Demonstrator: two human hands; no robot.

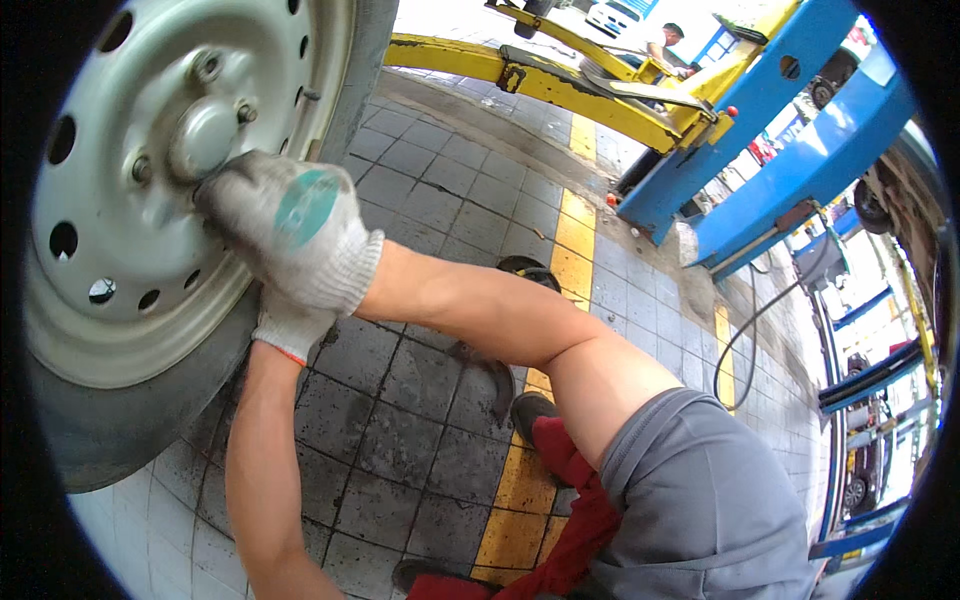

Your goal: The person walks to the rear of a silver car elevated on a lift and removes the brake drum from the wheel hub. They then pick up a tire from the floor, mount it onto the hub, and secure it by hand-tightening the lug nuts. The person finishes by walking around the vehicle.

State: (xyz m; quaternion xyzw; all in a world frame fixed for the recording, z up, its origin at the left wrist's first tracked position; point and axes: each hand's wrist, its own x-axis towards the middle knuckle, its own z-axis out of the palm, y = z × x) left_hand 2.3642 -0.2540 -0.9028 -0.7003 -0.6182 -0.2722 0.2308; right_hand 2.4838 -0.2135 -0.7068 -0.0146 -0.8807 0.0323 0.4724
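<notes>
A silver steel wheel with a tire fills the left side, with a round centre cap and exposed studs with nuts around it. My right hand, in a white knit glove with a teal patch, is closed at the hub, just below the cap; what its fingertips grip is hidden. My left hand, also gloved, is just below and behind the right one against the wheel, its fingers hidden.
Yellow lift arms and blue posts stand behind, with a person working beyond. A black hose runs on the tiled floor at right. My shoe is on a yellow stripe. More vehicles and lifts line the right.
</notes>
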